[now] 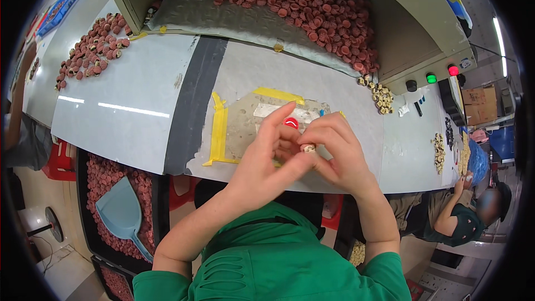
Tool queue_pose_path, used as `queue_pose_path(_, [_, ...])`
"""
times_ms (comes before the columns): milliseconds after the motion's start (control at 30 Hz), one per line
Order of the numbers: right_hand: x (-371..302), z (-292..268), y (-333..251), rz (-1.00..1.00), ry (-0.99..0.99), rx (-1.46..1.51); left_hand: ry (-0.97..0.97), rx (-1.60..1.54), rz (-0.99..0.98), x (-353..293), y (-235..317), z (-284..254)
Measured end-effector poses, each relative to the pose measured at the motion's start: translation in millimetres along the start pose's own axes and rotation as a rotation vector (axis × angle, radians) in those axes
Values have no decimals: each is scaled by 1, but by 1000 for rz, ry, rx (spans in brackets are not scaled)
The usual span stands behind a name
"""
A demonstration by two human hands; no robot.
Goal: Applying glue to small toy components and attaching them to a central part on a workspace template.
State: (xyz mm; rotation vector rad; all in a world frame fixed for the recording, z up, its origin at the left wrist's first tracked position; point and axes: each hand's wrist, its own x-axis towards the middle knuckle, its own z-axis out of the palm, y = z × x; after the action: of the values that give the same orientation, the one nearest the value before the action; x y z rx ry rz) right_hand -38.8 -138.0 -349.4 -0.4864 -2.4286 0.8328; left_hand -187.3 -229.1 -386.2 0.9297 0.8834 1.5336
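Over the middle of the worktable, my left hand (266, 155) and my right hand (337, 150) meet at a small round cream-and-pink piece (307, 147). My right fingers are curled in a pinch at it. The thumb of my left hand reaches to its lower side, while the left index finger is bent above. A small red disc (291, 122) with a white curved mark shows just beyond the left fingers; whether it is touched, I cannot tell. Beneath the hands lies a worn grey work patch (237, 120) edged with yellow tape (219, 134).
Ahead, a machine opening (390, 22) holds many ridged pink caps (312, 5). Cream pieces (382, 99) lie by its right corner. Pink-and-cream pieces (92, 56) are heaped at left. A blue dustpan (120, 209) rests in a black bin (83, 189). Another person (460, 217) works at right.
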Motion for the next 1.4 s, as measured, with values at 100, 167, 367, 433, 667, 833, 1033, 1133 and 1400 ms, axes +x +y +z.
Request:
queue_pose_path(100, [-7,-9,-5,-90,0,-204,-81,235,-18,3,5,10])
queue_pose_path(167, [-9,-16,-9,-80,-28,-315,-96,94,-99,4,4,12])
queue_pose_path(367, [-28,-15,-2,247,44,309,-77,-350,-342,5,-1,17])
queue_pose_path(433, [-31,-9,0,270,63,364,-57,-350,-350,6,-2,21])
queue_pose_path(667, [-40,-1,7,260,127,469,-40,-299,-341,8,-18,21])
queue_pose_path(833, [-39,-2,2,282,152,412,-24,-298,-353,8,-18,23])
queue_pose_path(1033, [-42,-6,2,346,115,577,-71,-267,-306,5,-18,25])
queue_pose_path(1133, [-41,-6,1,347,94,569,-79,-254,-291,5,-16,24])
queue_pose_path(1400, [-38,-39,24,352,160,246,21,513,-154,17,55,-45])
